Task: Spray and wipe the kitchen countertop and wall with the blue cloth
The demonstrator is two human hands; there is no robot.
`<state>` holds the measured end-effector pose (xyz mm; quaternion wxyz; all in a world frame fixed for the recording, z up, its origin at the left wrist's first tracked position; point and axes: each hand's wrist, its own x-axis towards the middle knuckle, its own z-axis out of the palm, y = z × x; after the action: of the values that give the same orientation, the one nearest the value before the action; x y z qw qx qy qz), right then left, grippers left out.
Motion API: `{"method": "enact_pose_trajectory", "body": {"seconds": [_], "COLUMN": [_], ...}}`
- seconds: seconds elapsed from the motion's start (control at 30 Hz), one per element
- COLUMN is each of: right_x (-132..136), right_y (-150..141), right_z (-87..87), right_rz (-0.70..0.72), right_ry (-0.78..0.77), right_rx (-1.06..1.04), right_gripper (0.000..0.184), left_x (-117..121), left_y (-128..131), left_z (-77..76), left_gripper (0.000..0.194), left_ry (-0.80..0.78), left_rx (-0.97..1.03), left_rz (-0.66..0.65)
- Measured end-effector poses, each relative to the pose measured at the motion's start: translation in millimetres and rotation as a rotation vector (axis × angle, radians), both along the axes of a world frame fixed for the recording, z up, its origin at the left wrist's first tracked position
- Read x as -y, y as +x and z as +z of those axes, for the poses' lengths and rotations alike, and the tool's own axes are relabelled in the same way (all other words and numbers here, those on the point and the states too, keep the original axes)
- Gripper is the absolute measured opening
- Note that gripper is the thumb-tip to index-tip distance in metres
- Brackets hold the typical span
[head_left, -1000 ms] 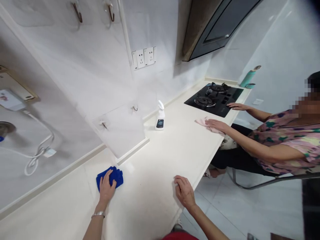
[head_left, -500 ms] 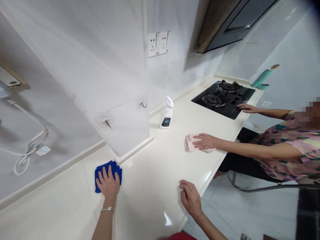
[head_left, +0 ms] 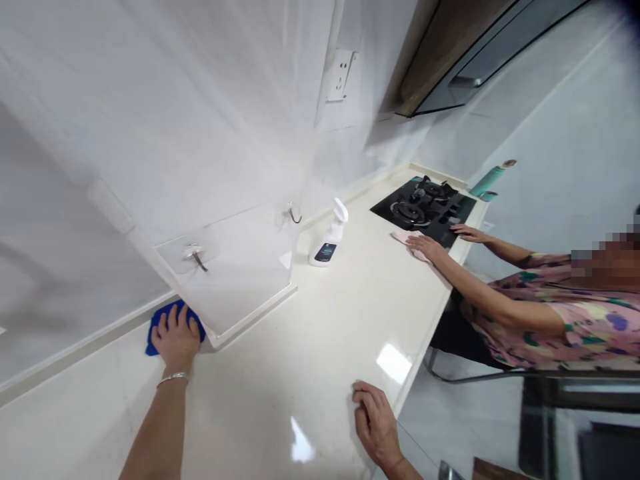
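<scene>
My left hand (head_left: 177,337) lies over a blue cloth (head_left: 156,337), its fingers spread and pressing the cloth to the white countertop (head_left: 260,373) by the wall's base, just left of the jutting wall corner. A silver bracelet circles that wrist. Near the counter's front edge rests my right hand (head_left: 376,423), loosely curled, with nothing in it. Beyond both hands a white spray bottle (head_left: 327,240) with a dark label stands upright against the back wall.
A co-worker at the right presses a pink cloth (head_left: 403,237) on the counter, with the other hand at the black gas hob (head_left: 425,207). Green rolls (head_left: 487,181) stand behind. Two wall hooks (head_left: 195,253) stick out from the wall corner.
My left hand has pushed the blue cloth leftward and farther in, up to the wall. The co-worker's pink cloth has moved toward the hob. My right hand stays on the counter; the view has shifted.
</scene>
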<state>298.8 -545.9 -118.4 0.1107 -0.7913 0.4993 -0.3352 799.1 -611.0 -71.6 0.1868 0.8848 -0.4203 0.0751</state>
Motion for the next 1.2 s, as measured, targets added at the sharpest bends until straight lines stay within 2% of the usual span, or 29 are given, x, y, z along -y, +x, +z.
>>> {"method": "enact_pose_trajectory", "body": {"seconds": [0.17, 0.3, 0.47, 0.63, 0.77, 0.9, 1.03, 1.2], "right_x": [2.4, 4.0, 6.3, 5.4, 2.9, 1.9, 0.7, -0.3], "right_y": [3.7, 7.2, 9.4, 7.4, 7.1, 6.6, 4.3, -0.9], "right_z": [4.9, 5.4, 5.7, 8.5, 6.4, 3.0, 1.7, 1.8], "right_rz": [0.006, -0.004, -0.009, -0.020, -0.005, 0.008, 0.014, 0.045], "right_ry": [0.004, -0.002, -0.021, -0.016, -0.014, -0.034, -0.061, -0.086], "right_rx": [0.030, 0.089, 0.142, 0.131, 0.165, 0.172, 0.166, 0.174], "right_gripper": [0.033, 0.035, 0.038, 0.036, 0.036, 0.034, 0.033, 0.031], "left_x": [2.3, -19.6, -71.9, -121.4, -140.8, -147.1, -149.7, -159.0], "left_y": [4.4, -16.2, -70.8, -148.6, -214.1, -264.5, -290.7, -290.3], "left_z": [5.9, 11.3, 4.5, -4.4, -10.2, -14.2, -14.4, -13.3], "left_gripper": [0.063, 0.067, 0.068, 0.062, 0.057, 0.059, 0.064, 0.065], "left_ry": [0.028, 0.051, 0.001, 0.003, 0.034, 0.062, 0.043, 0.051], "left_rx": [-0.060, -0.101, -0.008, 0.092, 0.133, 0.096, 0.057, 0.078], "left_rz": [-0.014, 0.008, -0.023, -0.122, -0.302, -0.485, -0.543, -0.580]}}
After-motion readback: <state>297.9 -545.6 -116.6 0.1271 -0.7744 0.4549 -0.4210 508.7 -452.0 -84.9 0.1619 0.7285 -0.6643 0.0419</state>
